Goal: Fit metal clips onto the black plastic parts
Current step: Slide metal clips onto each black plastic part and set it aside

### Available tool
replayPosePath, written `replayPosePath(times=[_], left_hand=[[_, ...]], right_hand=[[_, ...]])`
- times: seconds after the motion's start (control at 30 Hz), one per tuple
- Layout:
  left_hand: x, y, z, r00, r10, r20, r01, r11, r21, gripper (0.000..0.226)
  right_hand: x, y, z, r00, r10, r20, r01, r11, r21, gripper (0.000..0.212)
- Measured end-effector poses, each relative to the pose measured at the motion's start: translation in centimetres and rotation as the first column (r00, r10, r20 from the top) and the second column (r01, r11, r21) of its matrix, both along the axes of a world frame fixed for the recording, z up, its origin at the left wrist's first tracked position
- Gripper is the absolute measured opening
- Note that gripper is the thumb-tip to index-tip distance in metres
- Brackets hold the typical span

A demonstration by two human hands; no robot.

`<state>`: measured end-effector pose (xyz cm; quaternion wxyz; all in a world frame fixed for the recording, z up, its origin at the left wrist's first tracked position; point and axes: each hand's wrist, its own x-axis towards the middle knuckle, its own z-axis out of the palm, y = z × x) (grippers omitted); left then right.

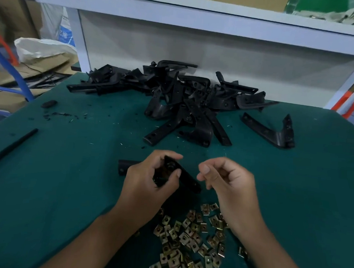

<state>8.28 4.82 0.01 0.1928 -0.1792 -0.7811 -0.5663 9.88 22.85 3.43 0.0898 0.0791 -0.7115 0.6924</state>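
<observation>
Above a green counter (pixel 65 189), the left hand (pixel 146 185) grips a flat black plastic part (pixel 187 177), its long axis slanting from upper left to lower right. The right hand (pixel 228 186) hovers just beside it, fingers curled, holding nothing visible. Brass-coloured metal clips (pixel 188 238) lie heaped near the wrists; a pile of black parts (pixel 180 101) sits against a white shelf frame (pixel 199 17).

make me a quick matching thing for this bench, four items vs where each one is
Things:
1. metal clips
2. heap of black parts
3. lone bent black part
4. black part in work

Places:
A. gripped in the left hand
B. apart at far right of the green mat
C. scattered nearest the person
D. piled against the white back panel

Pairs: 1-C, 2-D, 3-B, 4-A
</observation>
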Motion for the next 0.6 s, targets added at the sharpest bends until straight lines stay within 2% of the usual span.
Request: replayPosePath(times=[0.17, 0.43, 0.6], left_hand=[[0.06, 0.00, 0.08, 1.000, -0.017, -0.012, 0.017, 1.000, -0.004, 0.021], [0.16, -0.14, 0.58, 0.997, -0.060, -0.054, 0.059, 0.998, -0.020, 0.012], [0.23, -0.04, 0.65, 0.990, -0.141, -0.009, 0.141, 0.990, -0.004, 0.014]], right_hand=[[-0.04, 0.11, -0.17, 1.000, 0.026, -0.002, -0.026, 0.999, 0.029, 0.008], [0.05, -0.18, -0.65, 0.999, 0.041, 0.001, -0.040, 0.985, 0.169, 0.024], [-0.12, -0.01, -0.64, 0.997, 0.077, 0.026, -0.079, 0.994, 0.080, 0.040]])
